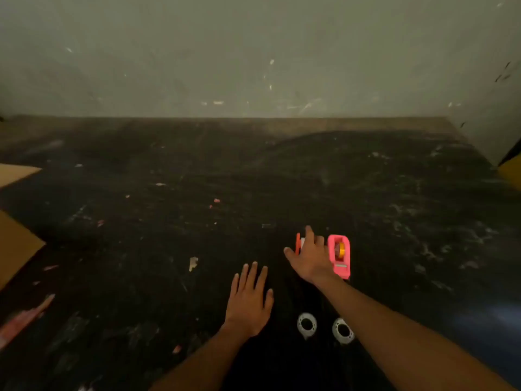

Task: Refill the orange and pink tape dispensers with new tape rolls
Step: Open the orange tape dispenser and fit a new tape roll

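A pink tape dispenser (340, 256) stands on the dark table, with an orange-yellow roll core in its well. Just to its left, my right hand (311, 256) lies over the orange tape dispenser (297, 244), of which only a thin orange edge and a white bit show. Its fingers are spread around the dispenser; whether they grip it is unclear. My left hand (249, 299) rests flat on the table with its fingers apart, holding nothing. Two clear tape rolls (306, 324) (343, 330) lie flat near the front, between my forearms.
The black table top (169, 221) is scuffed and dotted with paper scraps. Cardboard pieces (17, 244) jut in at the left edge. A pale wall (253, 66) closes the back. A yellow object (511, 170) sits at the far right.
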Available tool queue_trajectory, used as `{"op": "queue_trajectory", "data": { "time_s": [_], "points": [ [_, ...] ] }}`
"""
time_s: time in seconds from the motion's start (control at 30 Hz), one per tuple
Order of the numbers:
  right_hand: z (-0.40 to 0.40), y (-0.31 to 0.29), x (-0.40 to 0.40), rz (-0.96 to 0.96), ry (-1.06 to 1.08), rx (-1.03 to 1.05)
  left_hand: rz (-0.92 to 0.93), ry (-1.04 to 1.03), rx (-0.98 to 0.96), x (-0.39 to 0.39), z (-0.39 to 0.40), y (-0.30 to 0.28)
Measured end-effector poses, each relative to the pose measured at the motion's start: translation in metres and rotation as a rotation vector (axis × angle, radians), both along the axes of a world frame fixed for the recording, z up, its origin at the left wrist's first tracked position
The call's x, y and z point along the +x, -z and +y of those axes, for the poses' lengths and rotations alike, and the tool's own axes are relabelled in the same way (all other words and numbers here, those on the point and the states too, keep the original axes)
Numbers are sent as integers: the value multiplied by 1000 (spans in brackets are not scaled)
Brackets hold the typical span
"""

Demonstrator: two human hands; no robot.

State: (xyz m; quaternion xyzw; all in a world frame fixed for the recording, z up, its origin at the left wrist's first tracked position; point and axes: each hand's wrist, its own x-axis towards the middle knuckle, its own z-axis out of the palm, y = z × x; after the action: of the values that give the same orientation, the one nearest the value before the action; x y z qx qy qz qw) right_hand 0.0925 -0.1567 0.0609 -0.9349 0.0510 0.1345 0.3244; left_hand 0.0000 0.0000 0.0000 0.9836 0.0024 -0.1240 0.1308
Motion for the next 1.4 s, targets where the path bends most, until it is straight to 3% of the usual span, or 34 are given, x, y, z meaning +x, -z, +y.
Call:
{"op": "queue_trajectory", "data": {
  "time_s": [0.3,0.57,0.77,0.9,1.03,1.23,1.4],
  "points": [
    [-3,15,4,73,-12,-47,-78,26,54,-26,-1,13],
    [-38,-30,-41,-96,-449,196,-114,43,34,-40,0,18],
    [-84,-25,-116,-116,-665,128,-146,67,32,-57,0,22],
    [-96,-2,-157,4,-753,52,-153,71,39,-68,-1,23],
    [-95,12,-179,-60,-834,-74,-169,74,34,-81,-2,25],
    [-90,21,-181,-140,-824,-141,-211,92,5,-95,-4,27],
    [-86,21,-188,-19,-532,125,-291,88,-169,-113,-5,25]
  ]
}}
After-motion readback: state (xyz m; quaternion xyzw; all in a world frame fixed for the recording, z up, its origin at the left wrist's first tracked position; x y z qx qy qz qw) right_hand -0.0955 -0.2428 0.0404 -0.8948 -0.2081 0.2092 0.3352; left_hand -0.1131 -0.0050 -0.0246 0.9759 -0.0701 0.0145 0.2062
